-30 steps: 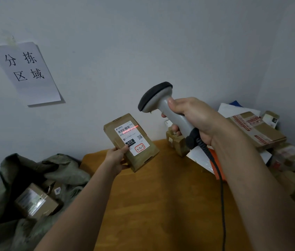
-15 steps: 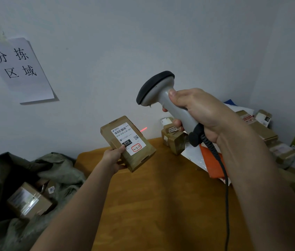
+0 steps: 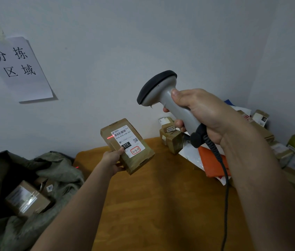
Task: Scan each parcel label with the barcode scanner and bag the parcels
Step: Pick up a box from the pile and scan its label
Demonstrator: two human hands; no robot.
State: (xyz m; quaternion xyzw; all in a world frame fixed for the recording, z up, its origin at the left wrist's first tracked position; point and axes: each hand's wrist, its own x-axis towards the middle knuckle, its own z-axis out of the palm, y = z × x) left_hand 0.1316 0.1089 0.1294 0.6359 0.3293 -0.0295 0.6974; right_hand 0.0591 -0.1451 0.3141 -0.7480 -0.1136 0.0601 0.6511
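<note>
A pale grey wall (image 3: 125, 42) stands behind a wooden table (image 3: 161, 196), and all places here are given from this table. Up on the wall to the left of the table hangs a white paper sign (image 3: 16, 67) with four handwritten characters. Down beside the table's left edge lies an open green sack (image 3: 56, 171), and inside it rests a cardboard box (image 3: 27, 201) with shiny tape. Above the table's back left part, the left hand (image 3: 113, 158) grips a brown parcel (image 3: 127, 145) at its lower left edge, lifted off the wood, with its white label (image 3: 127, 141) facing the camera; a short red laser line (image 3: 110, 137) falls on the label's left edge. Above the middle of the table, the right hand (image 3: 202, 113) is closed around the handle of a grey barcode scanner (image 3: 164, 98), whose dark head is turned toward the parcel. On the table's right back part lie more parcels (image 3: 172, 138) and an orange envelope (image 3: 210, 163).
</note>
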